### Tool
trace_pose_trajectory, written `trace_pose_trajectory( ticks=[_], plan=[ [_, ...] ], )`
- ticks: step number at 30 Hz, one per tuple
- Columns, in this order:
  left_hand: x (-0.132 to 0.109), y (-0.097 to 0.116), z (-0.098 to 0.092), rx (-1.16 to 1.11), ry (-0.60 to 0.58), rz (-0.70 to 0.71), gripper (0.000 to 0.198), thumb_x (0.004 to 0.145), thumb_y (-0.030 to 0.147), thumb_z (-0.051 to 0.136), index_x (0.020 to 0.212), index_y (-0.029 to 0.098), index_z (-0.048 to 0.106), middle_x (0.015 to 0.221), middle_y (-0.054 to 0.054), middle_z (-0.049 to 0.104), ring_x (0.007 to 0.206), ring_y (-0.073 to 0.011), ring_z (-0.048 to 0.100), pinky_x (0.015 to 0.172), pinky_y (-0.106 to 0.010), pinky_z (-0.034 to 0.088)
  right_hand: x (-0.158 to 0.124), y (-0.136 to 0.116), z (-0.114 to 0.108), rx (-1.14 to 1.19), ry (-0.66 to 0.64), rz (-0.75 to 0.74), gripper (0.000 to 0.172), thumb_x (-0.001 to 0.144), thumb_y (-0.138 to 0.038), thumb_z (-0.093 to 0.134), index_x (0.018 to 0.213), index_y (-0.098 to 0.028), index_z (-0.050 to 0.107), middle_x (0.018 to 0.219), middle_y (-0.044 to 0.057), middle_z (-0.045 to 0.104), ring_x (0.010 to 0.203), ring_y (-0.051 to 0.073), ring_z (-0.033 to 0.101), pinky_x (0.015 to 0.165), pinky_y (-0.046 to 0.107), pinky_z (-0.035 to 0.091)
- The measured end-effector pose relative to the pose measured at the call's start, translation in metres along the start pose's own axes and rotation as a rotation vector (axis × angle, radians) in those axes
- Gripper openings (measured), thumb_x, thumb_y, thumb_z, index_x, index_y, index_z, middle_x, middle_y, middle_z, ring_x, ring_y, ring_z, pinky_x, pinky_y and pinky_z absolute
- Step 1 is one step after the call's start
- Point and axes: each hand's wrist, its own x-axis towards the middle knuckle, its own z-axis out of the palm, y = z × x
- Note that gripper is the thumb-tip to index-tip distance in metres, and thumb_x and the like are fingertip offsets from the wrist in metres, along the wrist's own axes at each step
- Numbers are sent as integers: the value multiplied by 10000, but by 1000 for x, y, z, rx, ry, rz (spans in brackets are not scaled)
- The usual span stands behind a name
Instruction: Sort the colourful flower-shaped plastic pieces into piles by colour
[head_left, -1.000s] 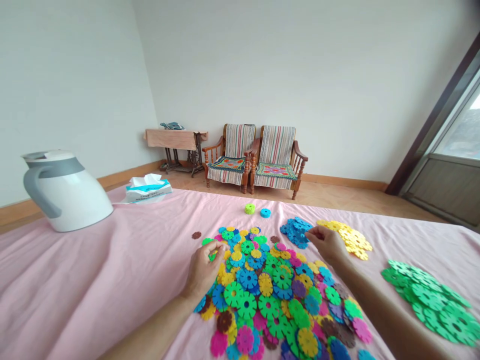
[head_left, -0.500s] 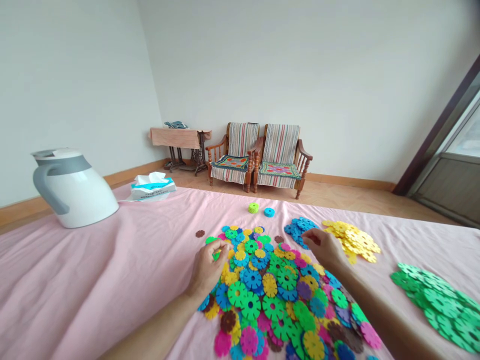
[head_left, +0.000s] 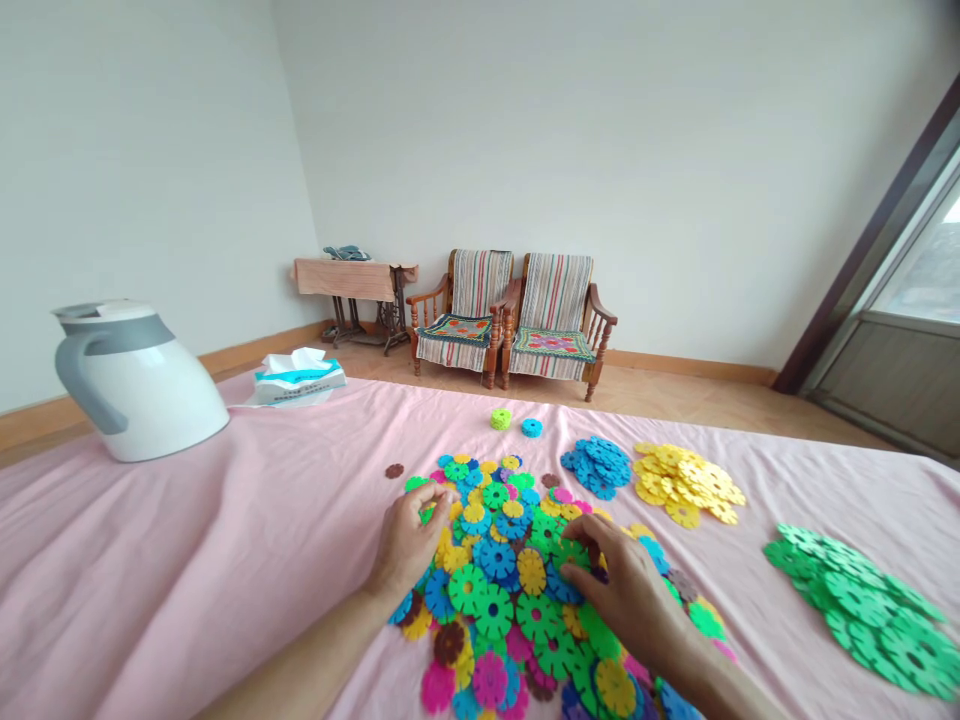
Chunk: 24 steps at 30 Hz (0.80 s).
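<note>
A mixed heap of coloured plastic snowflake discs [head_left: 517, 570] lies on the pink cloth [head_left: 225, 560] in front of me. My left hand [head_left: 405, 545] rests at the heap's left edge, fingers curled in a pinch over a green disc. My right hand [head_left: 626, 595] lies on the middle of the heap, its fingertips pressed together on a purple disc next to green ones. Beyond the heap lie sorted piles: blue discs [head_left: 598, 466], yellow discs [head_left: 686, 483] and, far right, green discs [head_left: 870, 605].
A white kettle [head_left: 139, 380] stands at the left, a tissue pack [head_left: 296, 377] behind it. Two small stacks, lime [head_left: 500, 418] and blue [head_left: 531, 427], sit farther back, a brown disc [head_left: 394, 470] lies alone. Two wooden armchairs [head_left: 514, 315] and a side table stand by the wall.
My right hand has pulled back from the blue pile to the middle of the mixed heap. My left hand has stayed at the heap's left edge.
</note>
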Motion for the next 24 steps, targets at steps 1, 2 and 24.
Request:
trace_pose_trajectory(
  ticks=[1,2,24],
  plan=[
    [0,-1,0,0,1,1,265,841,360,502,821,175,692,895,-52,728,893,-218,661,805,-294,487,2,3,0,29,-5,25,97,768,-273,549,839,-214,578,705,-19,579,632,143,531,584,256,405],
    [0,-3,1,-2,1,1,265,842,361,503,826,176,692,896,-51,728,893,-218,661,804,-292,490,5,7,-1,64,-7,52,90,771,-286,542,801,-210,578,648,-31,563,595,135,517,552,245,388],
    [2,1,-1,-16,-18,-10,302,808,426,520,795,177,690,882,-73,726,898,-244,656,820,-323,491,-52,175,-169,-552,704,847,299,687,-494,491,752,-295,704,728,216,642,694,378,600,606,502,304]
  ],
)
